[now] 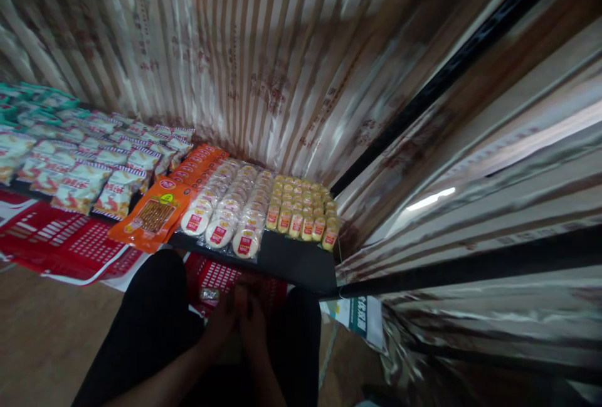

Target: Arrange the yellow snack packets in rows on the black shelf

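My left hand [224, 314] and my right hand [253, 314] are close together between my knees, below the front edge of the shelf. Their fingers look bent inward and closed, but they are dark and blurred, so whatever they may hold is hidden. A small shiny wrapped packet [209, 295] shows just left of my left fingers; whether it touches them I cannot tell. Above the hands, round white wrapped cakes [245, 243] stand in three rows on the black shelf [298, 263]. To their right are rows of small yellow wrapped snacks [301, 209].
Orange snack packs [155, 209] lie left of the cakes, followed by white snack bags [84, 184] and green bags [47, 100]. Red printed sheeting [79, 241] hangs below the shelf. Striped plastic sheeting [226, 49] rises behind, and a black post [414, 106] slants at right.
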A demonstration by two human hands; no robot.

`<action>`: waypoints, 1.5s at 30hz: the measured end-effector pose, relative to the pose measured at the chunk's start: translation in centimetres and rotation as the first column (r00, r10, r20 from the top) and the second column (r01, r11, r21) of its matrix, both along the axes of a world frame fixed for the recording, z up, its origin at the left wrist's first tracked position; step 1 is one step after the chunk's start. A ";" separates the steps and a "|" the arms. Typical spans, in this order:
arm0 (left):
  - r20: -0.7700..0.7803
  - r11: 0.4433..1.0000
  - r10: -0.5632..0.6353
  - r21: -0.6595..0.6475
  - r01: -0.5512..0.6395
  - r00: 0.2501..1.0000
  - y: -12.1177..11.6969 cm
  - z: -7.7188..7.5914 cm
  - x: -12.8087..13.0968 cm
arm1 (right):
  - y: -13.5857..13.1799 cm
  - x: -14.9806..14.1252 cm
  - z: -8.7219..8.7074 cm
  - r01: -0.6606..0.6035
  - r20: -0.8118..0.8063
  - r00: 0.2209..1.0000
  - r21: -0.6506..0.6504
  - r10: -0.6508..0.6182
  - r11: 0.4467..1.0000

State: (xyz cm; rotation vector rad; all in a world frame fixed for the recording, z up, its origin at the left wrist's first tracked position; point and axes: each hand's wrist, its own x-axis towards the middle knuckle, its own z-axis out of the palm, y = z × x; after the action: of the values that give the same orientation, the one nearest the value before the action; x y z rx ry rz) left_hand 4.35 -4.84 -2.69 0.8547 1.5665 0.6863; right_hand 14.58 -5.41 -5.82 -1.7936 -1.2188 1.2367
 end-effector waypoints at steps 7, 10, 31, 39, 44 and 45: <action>-0.053 0.992 -0.035 0.116 0.041 0.998 -1.0 0.0 -0.3 | -1.1 -0.5 2.6 0.006 0.059 0.998 0.095 -0.012 0.995; -0.068 0.982 -0.029 0.186 0.041 0.997 -1.3 0.2 -0.2 | -1.3 -0.4 3.6 0.000 0.082 0.997 0.147 -0.012 0.989; -0.134 0.834 -0.020 0.544 0.090 0.991 1.7 7.2 6.4 | 1.6 5.5 8.8 0.074 0.295 0.900 0.622 -0.321 0.780; -0.159 0.836 -0.118 0.516 0.185 0.980 4.3 9.8 9.4 | 3.4 8.1 9.7 0.186 0.221 0.892 0.616 -0.395 0.765; -0.155 0.842 -0.127 0.505 0.189 0.980 6.1 9.1 11.1 | 4.8 8.9 10.3 0.229 0.169 0.899 0.606 -0.405 0.762; -0.145 0.846 -0.133 0.499 0.189 0.980 6.5 8.7 11.5 | 5.0 9.2 10.3 0.236 0.161 0.899 0.606 -0.407 0.760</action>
State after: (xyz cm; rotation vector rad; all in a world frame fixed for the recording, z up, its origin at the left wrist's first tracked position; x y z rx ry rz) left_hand 15.83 1.63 6.02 1.4230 1.3970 0.9682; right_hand 23.75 -0.37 4.46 -1.6443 -1.1955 0.3469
